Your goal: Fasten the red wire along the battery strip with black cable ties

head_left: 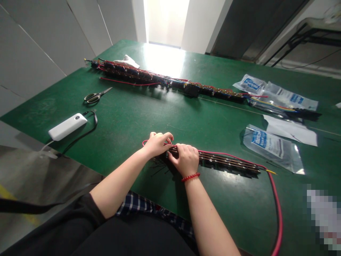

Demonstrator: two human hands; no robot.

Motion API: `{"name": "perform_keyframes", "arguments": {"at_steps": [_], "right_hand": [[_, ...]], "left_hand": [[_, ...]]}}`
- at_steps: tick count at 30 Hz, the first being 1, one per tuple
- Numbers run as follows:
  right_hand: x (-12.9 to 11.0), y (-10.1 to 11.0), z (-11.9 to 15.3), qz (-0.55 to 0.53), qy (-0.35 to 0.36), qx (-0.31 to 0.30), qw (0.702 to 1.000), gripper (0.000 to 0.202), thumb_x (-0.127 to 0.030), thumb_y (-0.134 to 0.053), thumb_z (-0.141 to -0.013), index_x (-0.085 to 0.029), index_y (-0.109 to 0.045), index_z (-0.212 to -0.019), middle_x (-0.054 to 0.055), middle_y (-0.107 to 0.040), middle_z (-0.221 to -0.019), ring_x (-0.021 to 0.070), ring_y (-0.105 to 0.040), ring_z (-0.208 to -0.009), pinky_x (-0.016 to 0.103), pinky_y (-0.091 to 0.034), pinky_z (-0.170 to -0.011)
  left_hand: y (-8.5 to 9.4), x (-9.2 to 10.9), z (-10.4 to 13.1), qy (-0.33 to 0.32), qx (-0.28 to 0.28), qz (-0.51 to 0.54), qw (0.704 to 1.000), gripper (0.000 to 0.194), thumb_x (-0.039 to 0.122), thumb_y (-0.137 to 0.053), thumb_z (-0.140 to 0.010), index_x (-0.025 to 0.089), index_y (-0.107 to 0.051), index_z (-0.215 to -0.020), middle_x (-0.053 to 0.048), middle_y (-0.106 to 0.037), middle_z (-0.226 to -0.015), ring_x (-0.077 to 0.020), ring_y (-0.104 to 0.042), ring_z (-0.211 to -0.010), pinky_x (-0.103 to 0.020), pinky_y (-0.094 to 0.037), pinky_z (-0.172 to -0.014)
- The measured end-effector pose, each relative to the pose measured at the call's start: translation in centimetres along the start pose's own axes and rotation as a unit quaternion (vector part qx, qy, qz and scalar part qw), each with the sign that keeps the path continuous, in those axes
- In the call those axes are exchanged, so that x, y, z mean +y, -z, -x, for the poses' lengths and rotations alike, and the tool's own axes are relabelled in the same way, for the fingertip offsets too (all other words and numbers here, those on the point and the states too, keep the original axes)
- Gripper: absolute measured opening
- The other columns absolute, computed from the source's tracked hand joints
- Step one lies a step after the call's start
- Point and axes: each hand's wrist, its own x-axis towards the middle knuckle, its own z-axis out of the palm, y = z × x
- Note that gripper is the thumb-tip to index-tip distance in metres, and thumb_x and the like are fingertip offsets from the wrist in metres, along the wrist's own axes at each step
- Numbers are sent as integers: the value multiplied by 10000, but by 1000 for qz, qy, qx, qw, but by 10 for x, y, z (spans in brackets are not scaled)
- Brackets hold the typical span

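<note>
Near the table's front edge lies a long black strip assembly (229, 164) with thin metal rods along its length and dark strands at its left end. A red wire (226, 153) runs along its far side and loops out beyond my left hand (159, 143). The fingers of that hand are bent and pinched together at the wire, though the exact contact is partly hidden. My right hand (186, 158), with a red bead bracelet at its wrist, is wrapped over the strip just right of the left hand. A thicker red cable (277, 209) hangs down from the right end.
A longer wired black assembly (160, 79) lies across the back of the green table (128, 117). Scissors (97, 96) and a white power bank (68, 126) with a black cable are at left. Plastic bags (277, 149) and white paper (291, 131) lie at right.
</note>
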Motion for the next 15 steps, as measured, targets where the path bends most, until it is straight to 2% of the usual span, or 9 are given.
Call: {"name": "perform_keyframes", "arguments": {"at_steps": [6,12,15], "right_hand": [[1,0,1,-2,2,-3,1000,366,-518,-540,-884,-183,-625,-1005,85,-687,-944,240,-545,-894,369,-302,-836],[0,0,1,5,1,-8,1000,374,-519,-546,-878,-186,-623,-1028,83,-688,-958,244,-545,-905,374,-302,-847],[0,0,1,3,1,-8,1000,376,-520,-543,-880,-183,-625,-1026,91,-685,-958,246,-544,-906,373,-303,-850]], "left_hand": [[5,-2,0,12,0,23,1000,189,299,-654,-820,285,-621,-1006,55,-746,-913,-196,-646,-983,-401,-328,-948],[4,-4,1,18,50,61,997,50,250,-643,-829,248,-686,-854,30,-742,-876,-155,-663,-830,-299,-419,-813],[0,-5,1,12,78,54,995,67,266,-642,-849,245,-699,-823,26,-735,-814,-150,-652,-783,-307,-412,-827]]}}
